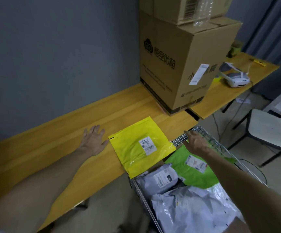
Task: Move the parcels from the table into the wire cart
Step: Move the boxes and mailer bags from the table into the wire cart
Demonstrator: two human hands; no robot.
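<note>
Plastic film, glossy and wrinkled, covers the yellow padded mailer (141, 147), a flat square with a white printed label, which lies on the wooden worktop (52, 148) between the two hands. Its near corner juts past the worktop's edge above the wire cart (178, 141). The left hand (93, 140) is palm-down with straight, spread fingers just to the left of the mailer, thumb close to its edge, holding nothing; whether the thumb touches the mailer cannot be told. The right hand (196, 143) reaches out over the cart's far metal rim, fingers extended and loose, also holding nothing.

Under and nearer than the right hand, the cart holds soft parcels: a smooth lime-green poly mailer (195, 172) with a label, a lumpy grey poly bag (160, 180) beside it, and a crumpled white poly bag (192, 209) nearest the person.

Beyond the hands a tall corrugated cardboard box (178, 64) with black printed characters stands on the worktop, another carton stacked on top. Right of it sits a white label printer (235, 78).
</note>
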